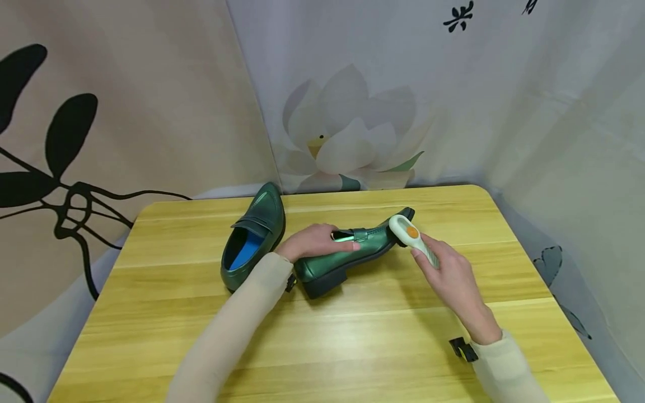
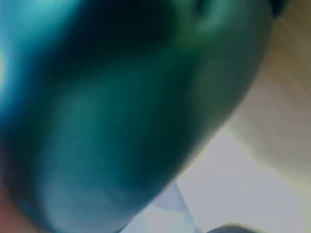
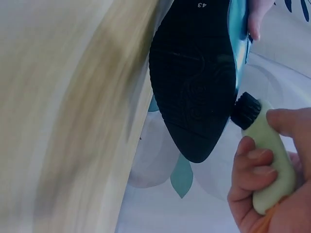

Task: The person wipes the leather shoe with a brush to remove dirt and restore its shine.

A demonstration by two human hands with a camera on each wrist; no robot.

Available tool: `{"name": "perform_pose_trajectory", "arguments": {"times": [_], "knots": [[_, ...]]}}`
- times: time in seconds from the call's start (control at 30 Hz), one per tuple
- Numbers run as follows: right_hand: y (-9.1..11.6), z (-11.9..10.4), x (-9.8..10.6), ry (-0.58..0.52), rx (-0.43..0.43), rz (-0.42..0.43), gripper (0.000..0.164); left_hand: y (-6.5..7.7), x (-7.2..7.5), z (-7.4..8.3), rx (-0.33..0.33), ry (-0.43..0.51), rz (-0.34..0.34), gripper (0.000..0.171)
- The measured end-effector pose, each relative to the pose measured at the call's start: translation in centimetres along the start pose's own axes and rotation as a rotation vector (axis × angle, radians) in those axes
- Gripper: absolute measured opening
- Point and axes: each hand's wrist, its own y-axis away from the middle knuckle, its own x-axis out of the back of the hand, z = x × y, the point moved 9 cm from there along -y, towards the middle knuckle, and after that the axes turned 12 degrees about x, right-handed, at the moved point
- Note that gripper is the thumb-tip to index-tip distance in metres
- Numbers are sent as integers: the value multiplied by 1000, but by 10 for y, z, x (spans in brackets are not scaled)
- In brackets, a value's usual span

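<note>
My left hand (image 1: 316, 243) grips a dark green loafer (image 1: 373, 242) at its opening, thumb along the side. The loafer is tilted, toe raised to the right, with its black heel low over the table. In the right wrist view its black sole (image 3: 194, 87) faces the camera. My right hand (image 1: 456, 277) holds a shoe brush (image 1: 406, 233) by its pale green handle, which carries an orange spot. Its black bristles (image 3: 246, 110) meet the loafer's edge near the toe. A blurred green shoe surface (image 2: 107, 126) fills most of the left wrist view.
The matching green loafer (image 1: 272, 210) with a blue insole stands upright on the wooden table (image 1: 383, 347), left of my left hand and partly behind the forearm. A curtain (image 1: 191, 101) printed with flowers and leaves hangs behind the table's back edge.
</note>
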Motion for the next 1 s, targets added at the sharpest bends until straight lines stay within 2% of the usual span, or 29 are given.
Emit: {"name": "perform_pose_trajectory", "arguments": {"times": [0.1, 0.17, 0.27, 0.43, 0.53, 0.67, 0.9, 1.0], "knots": [[-4, -3, -1, 25, 25, -1, 46, 6, 3, -3, -34, -25, 64, 100], [-6, -4, -1, 42, 39, 1, 46, 12, 4, -5, -63, -10, 97, 95], [-7, -5, -1, 58, 52, 7, 46, 22, 6, -10, -136, 59, 159, 81], [-7, -5, -1, 60, 53, 10, 46, 42, 18, -20, -273, 224, 304, 44], [-8, -5, -1, 56, 45, 11, 47, 50, 21, -25, -320, 282, 348, 30], [-7, -5, -2, 52, 32, 12, 47, 48, 18, -28, -331, 357, 317, 29], [-7, -6, -4, 35, 18, 13, 48, 38, 14, -36, -296, 594, 215, 25], [-7, -7, -4, 29, 19, 20, 48, 34, 15, -38, -304, 652, 193, 24]]}}
